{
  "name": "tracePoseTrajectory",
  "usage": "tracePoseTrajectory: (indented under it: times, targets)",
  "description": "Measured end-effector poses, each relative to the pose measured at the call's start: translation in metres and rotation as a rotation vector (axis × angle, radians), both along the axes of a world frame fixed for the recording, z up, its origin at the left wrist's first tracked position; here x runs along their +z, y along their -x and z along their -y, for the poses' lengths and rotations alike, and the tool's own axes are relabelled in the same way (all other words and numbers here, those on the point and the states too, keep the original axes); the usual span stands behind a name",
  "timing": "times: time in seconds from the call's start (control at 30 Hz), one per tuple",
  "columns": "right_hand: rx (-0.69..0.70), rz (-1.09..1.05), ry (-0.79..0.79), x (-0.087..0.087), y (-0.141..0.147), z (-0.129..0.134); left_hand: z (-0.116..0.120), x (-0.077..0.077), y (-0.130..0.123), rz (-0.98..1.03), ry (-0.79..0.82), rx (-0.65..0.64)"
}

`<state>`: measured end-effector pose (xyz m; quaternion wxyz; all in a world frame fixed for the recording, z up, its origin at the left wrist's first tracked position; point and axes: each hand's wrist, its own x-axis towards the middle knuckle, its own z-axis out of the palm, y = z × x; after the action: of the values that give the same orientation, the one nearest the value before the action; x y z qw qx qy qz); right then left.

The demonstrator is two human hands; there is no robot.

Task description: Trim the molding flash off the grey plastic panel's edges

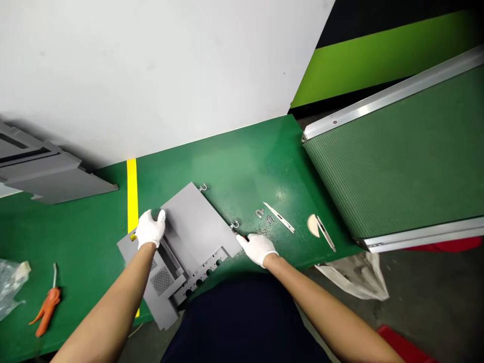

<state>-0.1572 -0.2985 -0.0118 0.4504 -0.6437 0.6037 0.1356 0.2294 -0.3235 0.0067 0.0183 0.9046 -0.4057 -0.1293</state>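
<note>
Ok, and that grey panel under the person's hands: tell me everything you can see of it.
It is a flat, matte grey panel, apparently painted sheet metal, with stepped folds toward the near end, a square perforated patch, and a row of round holes along one edge. It lies at an angle on the green workbench, over a yellow stripe. The white-gloved left hand rests on top; the gloved right hand is beside one corner.

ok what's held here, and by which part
The left hand lies on the grey metal panel, the fingers of the right hand at its edge; neither grip can be told
</note>
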Motion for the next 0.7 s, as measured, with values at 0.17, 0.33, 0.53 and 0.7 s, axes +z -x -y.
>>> tracePoseTrajectory:
  times: [0.17,0.33,0.53,0.7]
  targets:
    - [-0.009,-0.004,-0.011,0.003,0.000,0.002,0.019,-0.016,-0.007,-0.089,-0.068,0.016]
    - [-0.003,-0.025,-0.006,0.005,0.000,0.001,0.021,-0.025,-0.009,-0.147,-0.076,0.012]
    - [0.008,-0.034,-0.005,0.009,-0.009,0.007,0.023,-0.030,-0.014,-0.126,-0.093,-0.011]
    - [0.048,-0.033,0.005,0.007,-0.018,0.016,0.027,-0.024,-0.019,-0.117,-0.179,-0.006]
